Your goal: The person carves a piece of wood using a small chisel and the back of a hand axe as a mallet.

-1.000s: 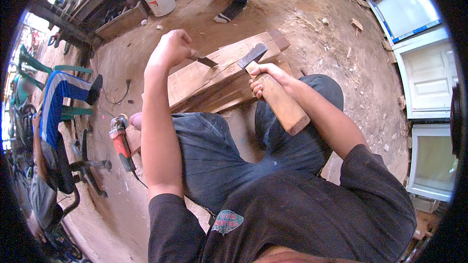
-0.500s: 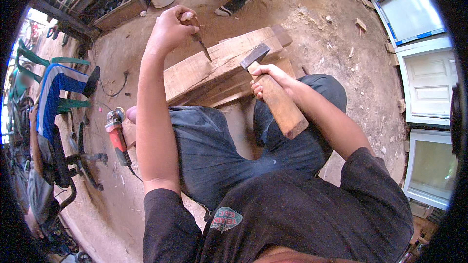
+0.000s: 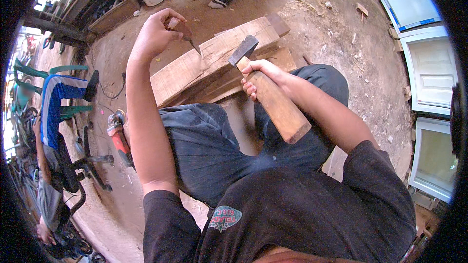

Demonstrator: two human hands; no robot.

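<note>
Left hand point(image 3: 155, 33) grips a chisel point(image 3: 184, 33), tip angled down-right just above the plank point(image 3: 204, 65) whose long axis runs lower-left to upper-right; right hand point(image 3: 263, 75), nearer the body, holds the hammer point(image 3: 270, 95) right of the chisel.

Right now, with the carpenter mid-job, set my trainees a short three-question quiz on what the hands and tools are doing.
1. True or false: the chisel tip rests on the plank.
2. Which hand holds the hammer: A left, B right?
3. Fill in: a red ____ lies on the ground beside the person's left leg.

Key: 1 false, the left hand holds it lifted clear; 2 B, the right hand grips its wooden handle; 3 angle grinder.
</note>
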